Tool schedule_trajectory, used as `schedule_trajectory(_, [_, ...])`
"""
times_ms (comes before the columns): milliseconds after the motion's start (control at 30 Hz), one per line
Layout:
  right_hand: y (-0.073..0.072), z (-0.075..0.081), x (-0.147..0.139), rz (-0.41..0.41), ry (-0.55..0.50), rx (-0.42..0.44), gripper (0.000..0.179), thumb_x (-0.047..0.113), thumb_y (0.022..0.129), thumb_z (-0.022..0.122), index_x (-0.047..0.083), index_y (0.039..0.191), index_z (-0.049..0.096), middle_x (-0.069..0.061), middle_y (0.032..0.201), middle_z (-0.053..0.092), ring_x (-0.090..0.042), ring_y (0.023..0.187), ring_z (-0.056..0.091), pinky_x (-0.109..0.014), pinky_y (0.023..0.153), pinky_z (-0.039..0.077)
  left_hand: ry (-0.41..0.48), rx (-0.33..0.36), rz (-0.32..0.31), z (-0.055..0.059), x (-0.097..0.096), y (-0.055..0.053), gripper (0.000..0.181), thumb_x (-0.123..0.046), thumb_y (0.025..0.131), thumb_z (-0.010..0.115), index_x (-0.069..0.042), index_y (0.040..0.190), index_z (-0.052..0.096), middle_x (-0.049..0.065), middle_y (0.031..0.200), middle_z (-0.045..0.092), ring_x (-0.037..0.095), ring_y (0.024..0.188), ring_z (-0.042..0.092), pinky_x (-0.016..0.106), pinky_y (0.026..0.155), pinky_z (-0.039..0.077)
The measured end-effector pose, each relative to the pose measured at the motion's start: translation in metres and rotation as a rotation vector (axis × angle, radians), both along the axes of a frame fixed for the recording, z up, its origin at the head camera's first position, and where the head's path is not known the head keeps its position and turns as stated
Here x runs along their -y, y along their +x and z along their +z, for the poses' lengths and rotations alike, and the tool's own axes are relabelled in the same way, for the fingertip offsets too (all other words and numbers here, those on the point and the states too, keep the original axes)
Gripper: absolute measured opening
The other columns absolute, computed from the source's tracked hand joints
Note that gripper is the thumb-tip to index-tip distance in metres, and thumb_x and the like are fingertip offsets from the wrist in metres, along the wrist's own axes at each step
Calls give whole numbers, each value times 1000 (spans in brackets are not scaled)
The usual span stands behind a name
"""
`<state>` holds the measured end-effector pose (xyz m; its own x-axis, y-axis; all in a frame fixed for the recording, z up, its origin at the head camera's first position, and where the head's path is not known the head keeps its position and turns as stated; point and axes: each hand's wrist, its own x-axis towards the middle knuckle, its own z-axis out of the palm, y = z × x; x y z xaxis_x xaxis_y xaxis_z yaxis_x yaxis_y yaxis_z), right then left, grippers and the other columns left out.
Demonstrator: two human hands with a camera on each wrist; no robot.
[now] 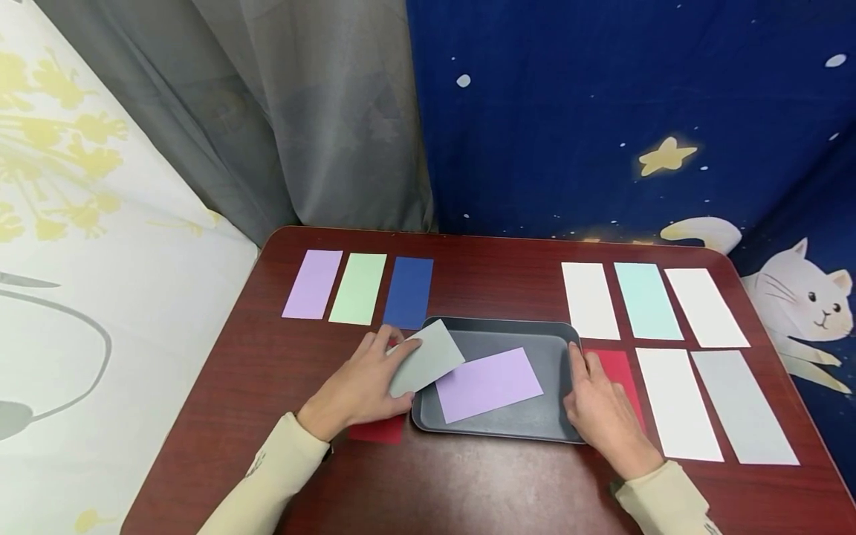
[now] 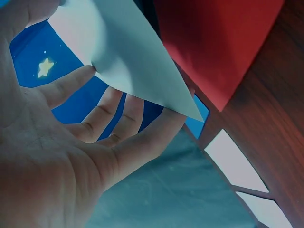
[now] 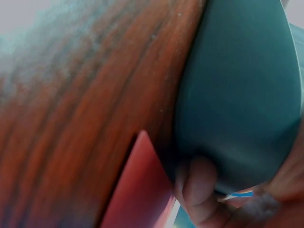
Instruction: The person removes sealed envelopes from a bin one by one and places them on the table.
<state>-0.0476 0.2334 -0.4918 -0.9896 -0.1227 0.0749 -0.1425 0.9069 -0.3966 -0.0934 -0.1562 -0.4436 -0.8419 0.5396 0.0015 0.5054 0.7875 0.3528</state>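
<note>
My left hand [image 1: 364,383] grips a pale grey card [image 1: 431,360] by its edges, holding it tilted over the left end of a dark grey tray [image 1: 555,353]. In the left wrist view, the fingertips and thumb sit at the edges of that card [image 2: 137,66], which bends slightly. A lilac card [image 1: 491,386] lies slanted inside the tray, one corner near the grey card. At the tray's right end, my right hand [image 1: 605,416] holds the rim, fingers curled against the tray's outer side [image 3: 232,95] in the right wrist view.
Behind my left hand lie lilac [image 1: 312,284], light green [image 1: 358,290] and blue [image 1: 409,292] cards. A red card [image 1: 377,431] shows under that hand. Right of the tray are another red card [image 1: 615,375], a mint card [image 1: 649,301], a grey card [image 1: 745,407] and several white cards [image 1: 591,301].
</note>
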Motion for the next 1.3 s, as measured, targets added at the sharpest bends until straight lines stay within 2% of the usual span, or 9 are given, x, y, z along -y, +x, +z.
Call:
schedule_trajectory(300, [0, 2, 1, -1, 1, 9, 77, -8, 87, 69, -15, 159, 42, -31, 122, 56, -19, 45, 39, -35, 45, 40, 44, 15, 57, -2, 16, 4, 84, -32, 80, 86, -9, 156, 60, 13, 139, 52, 32, 120, 53, 43, 84, 60])
schedule_trajectory(733, [1, 2, 2, 21, 8, -42, 77, -11, 84, 72, -16, 157, 45, -31, 119, 57, -17, 46, 38, -34, 44, 39, 79, 0, 113, -11, 38, 13, 77, -27, 81, 83, -7, 153, 62, 14, 134, 52, 31, 113, 53, 45, 84, 55])
schedule_trajectory(1033, [0, 3, 1, 17, 8, -19, 78, -9, 86, 71, -15, 158, 43, -30, 119, 56, -17, 45, 38, -34, 44, 39, 109, -18, 161, -20, 50, 21, 73, -23, 83, 84, -4, 150, 63, 15, 135, 52, 31, 113, 52, 46, 84, 54])
schedule_trajectory(1300, [1, 2, 1, 11, 11, -18, 78, -9, 86, 71, -15, 158, 43, -29, 117, 56, -17, 45, 38, -33, 44, 39, 110, -35, 234, -23, 60, 25, 71, -21, 85, 83, 0, 150, 63, 17, 133, 52, 37, 117, 53, 51, 88, 55])
